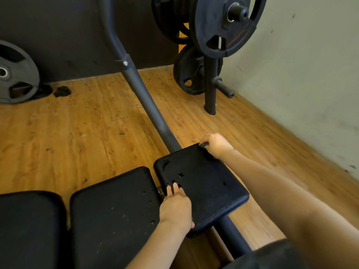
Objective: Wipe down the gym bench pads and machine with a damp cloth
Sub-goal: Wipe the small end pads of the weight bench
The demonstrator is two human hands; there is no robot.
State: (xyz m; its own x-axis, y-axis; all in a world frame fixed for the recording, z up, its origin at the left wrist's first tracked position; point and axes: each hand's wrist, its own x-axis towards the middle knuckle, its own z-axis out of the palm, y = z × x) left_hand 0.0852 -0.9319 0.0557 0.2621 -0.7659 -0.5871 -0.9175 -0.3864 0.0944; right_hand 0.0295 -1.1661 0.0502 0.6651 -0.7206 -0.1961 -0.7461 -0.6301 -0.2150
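Steadying the end pad (202, 183) with the left hand (175, 208), fingers flat on its near edge. Right hand (216, 144) at the far corner, curled round something dark, perhaps the cloth (203, 145); cannot tell. Best wiped corner to corner, pressing evenly.

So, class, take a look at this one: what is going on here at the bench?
A person leans over a black gym bench. Their left hand lies flat, fingers straight, on the near edge of the end pad. Their right hand curls round something dark at that pad's far corner, possibly the cloth, though it is too small to tell. The pad's cover has small tears. Two more pads sit to the left, and weight plates hang on a rack behind.
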